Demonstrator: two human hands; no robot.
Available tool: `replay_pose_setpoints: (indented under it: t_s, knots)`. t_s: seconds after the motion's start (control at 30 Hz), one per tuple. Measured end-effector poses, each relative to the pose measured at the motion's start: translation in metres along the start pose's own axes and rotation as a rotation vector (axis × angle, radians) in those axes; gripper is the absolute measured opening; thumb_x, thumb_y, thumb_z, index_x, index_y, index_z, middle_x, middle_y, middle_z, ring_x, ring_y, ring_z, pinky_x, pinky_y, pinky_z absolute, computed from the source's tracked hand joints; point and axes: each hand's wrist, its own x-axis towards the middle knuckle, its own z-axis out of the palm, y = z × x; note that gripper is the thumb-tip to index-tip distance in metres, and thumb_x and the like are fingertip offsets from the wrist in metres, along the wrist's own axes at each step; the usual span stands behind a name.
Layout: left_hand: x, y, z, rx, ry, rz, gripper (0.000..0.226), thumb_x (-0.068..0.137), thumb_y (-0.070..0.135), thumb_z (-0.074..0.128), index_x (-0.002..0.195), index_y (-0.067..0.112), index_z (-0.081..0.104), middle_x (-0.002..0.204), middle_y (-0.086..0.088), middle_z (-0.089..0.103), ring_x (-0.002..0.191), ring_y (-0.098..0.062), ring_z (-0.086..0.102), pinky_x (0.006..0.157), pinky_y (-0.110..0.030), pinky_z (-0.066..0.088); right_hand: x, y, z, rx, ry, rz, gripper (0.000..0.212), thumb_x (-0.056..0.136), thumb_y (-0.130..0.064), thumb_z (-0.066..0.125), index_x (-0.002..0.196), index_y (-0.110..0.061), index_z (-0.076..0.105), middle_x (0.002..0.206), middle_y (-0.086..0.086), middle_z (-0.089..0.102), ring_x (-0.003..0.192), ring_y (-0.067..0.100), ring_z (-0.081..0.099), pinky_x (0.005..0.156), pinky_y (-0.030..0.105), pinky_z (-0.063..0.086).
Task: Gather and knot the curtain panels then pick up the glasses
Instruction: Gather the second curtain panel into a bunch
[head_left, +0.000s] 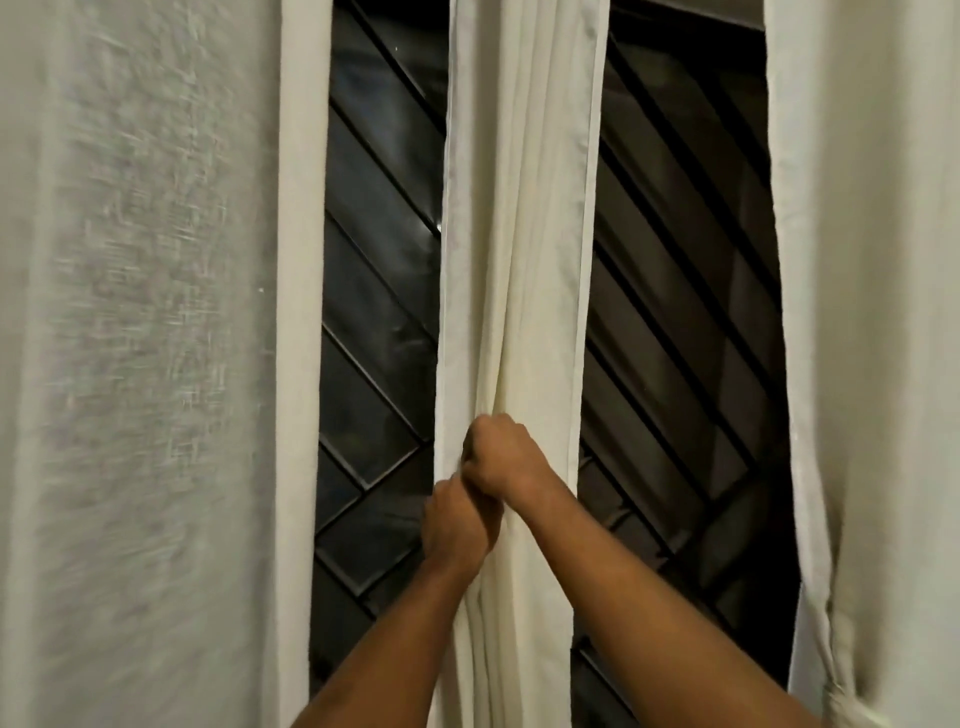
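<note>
Right grip (501, 454) sits above left grip (457, 525), touching, both clenching the bunched middle curtain panel (519, 260) before a barred window (379, 260).

Curtain panels: three in view, the left panel (145, 364), the middle panel (519, 208) and the right panel (872, 312), all pale cloth hanging side by side. Hands: two, the left hand (454, 525) and the right hand (501, 457), both gripping the one middle panel, each with a bare forearm behind it, so two forearms. Dark window openings between the panels: two, the left opening (374, 312) and the right opening (685, 312); diagonal bars cross both, several in each, too many cut off by cloth for a firm count.
</note>
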Motion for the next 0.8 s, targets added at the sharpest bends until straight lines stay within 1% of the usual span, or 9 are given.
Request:
replay_pose_setpoints:
  t_s: [0.07, 0.17, 0.27, 0.37, 0.43, 0.53, 0.63, 0.7, 0.8]
  knots:
    - [-0.017, -0.011, 0.006, 0.044, 0.017, -0.005, 0.026, 0.096, 0.032, 0.045, 0.107, 0.015, 0.062, 0.106, -0.002, 0.066, 0.092, -0.018, 0.062, 0.075, -0.025, 0.048, -0.018, 0.001, 0.008, -0.031, -0.052, -0.010, 0.025, 0.089, -0.020, 0.064, 0.110, -0.008, 0.066, 0.108, 0.013, 0.062, 0.093, 0.028, 0.063, 0.081, 0.033, 0.051]
    - [-0.039, -0.017, 0.005, 0.012, 0.071, -0.033, 0.022, 0.095, 0.030, 0.049, 0.106, 0.014, 0.058, 0.103, -0.001, 0.064, 0.099, -0.022, 0.063, 0.083, -0.031, 0.049, -0.034, -0.002, 0.006, -0.068, -0.135, -0.039, 0.026, 0.088, -0.019, 0.065, 0.111, -0.008, 0.066, 0.108, 0.012, 0.064, 0.091, 0.027, 0.064, 0.082, 0.034, 0.053]
    - [-0.053, -0.002, -0.005, -0.061, 0.138, -0.003, 0.037, 0.095, 0.036, 0.050, 0.126, 0.016, 0.050, 0.122, -0.003, 0.061, 0.113, -0.024, 0.058, 0.095, -0.033, 0.045, -0.036, -0.011, -0.024, -0.165, -0.170, -0.104, 0.031, 0.088, -0.028, 0.064, 0.114, -0.012, 0.065, 0.108, 0.010, 0.066, 0.090, 0.025, 0.063, 0.076, 0.032, 0.051]
    - [-0.048, 0.043, -0.027, -0.053, 0.222, 0.108, 0.066, 0.088, 0.046, 0.055, 0.143, 0.020, 0.030, 0.133, -0.005, 0.054, 0.118, -0.025, 0.056, 0.095, -0.036, 0.045, -0.023, -0.026, -0.081, -0.229, 0.060, -0.177, 0.039, 0.087, -0.034, 0.063, 0.123, -0.019, 0.062, 0.113, 0.005, 0.064, 0.094, 0.023, 0.063, 0.075, 0.029, 0.047]
    - [-0.039, 0.083, -0.048, -0.110, 0.274, 0.209, 0.073, 0.085, 0.047, 0.058, 0.144, 0.024, 0.022, 0.131, -0.006, 0.056, 0.116, -0.027, 0.057, 0.093, -0.038, 0.046, -0.008, -0.037, -0.130, -0.231, 0.287, -0.222, 0.041, 0.088, -0.033, 0.061, 0.128, -0.022, 0.059, 0.117, 0.003, 0.061, 0.097, 0.022, 0.062, 0.074, 0.028, 0.045]
    - [-0.016, 0.142, -0.086, -0.160, 0.344, 0.357, 0.076, 0.082, 0.045, 0.062, 0.143, 0.028, 0.019, 0.132, -0.005, 0.054, 0.116, -0.029, 0.055, 0.092, -0.040, 0.044, 0.019, -0.048, -0.206, -0.277, 0.533, -0.239, 0.049, 0.087, -0.032, 0.059, 0.135, -0.025, 0.051, 0.129, 0.005, 0.050, 0.106, 0.027, 0.059, 0.079, 0.037, 0.047]
    - [0.012, 0.192, -0.119, -0.161, 0.374, 0.438, 0.082, 0.081, 0.044, 0.065, 0.143, 0.028, 0.014, 0.131, -0.006, 0.053, 0.114, -0.031, 0.056, 0.091, -0.043, 0.043, 0.048, -0.053, -0.268, -0.308, 0.668, -0.186, 0.063, 0.085, -0.031, 0.059, 0.144, -0.029, 0.036, 0.149, 0.008, 0.030, 0.123, 0.033, 0.045, 0.091, 0.045, 0.044]
    - [0.030, 0.216, -0.133, -0.157, 0.378, 0.444, 0.088, 0.080, 0.044, 0.067, 0.144, 0.027, 0.009, 0.131, -0.006, 0.053, 0.114, -0.032, 0.055, 0.093, -0.046, 0.042, 0.064, -0.055, -0.297, -0.282, 0.744, -0.156, 0.066, 0.084, -0.032, 0.059, 0.145, -0.030, 0.033, 0.155, 0.008, 0.019, 0.128, 0.035, 0.038, 0.095, 0.046, 0.041]
    - [0.046, 0.238, -0.145, -0.099, 0.345, 0.416, 0.091, 0.080, 0.041, 0.068, 0.145, 0.025, 0.006, 0.127, -0.007, 0.054, 0.112, -0.033, 0.055, 0.092, -0.045, 0.042, 0.084, -0.054, -0.320, -0.195, 0.755, -0.111, 0.066, 0.083, -0.031, 0.059, 0.144, -0.030, 0.034, 0.152, 0.008, 0.023, 0.124, 0.036, 0.044, 0.094, 0.045, 0.043]
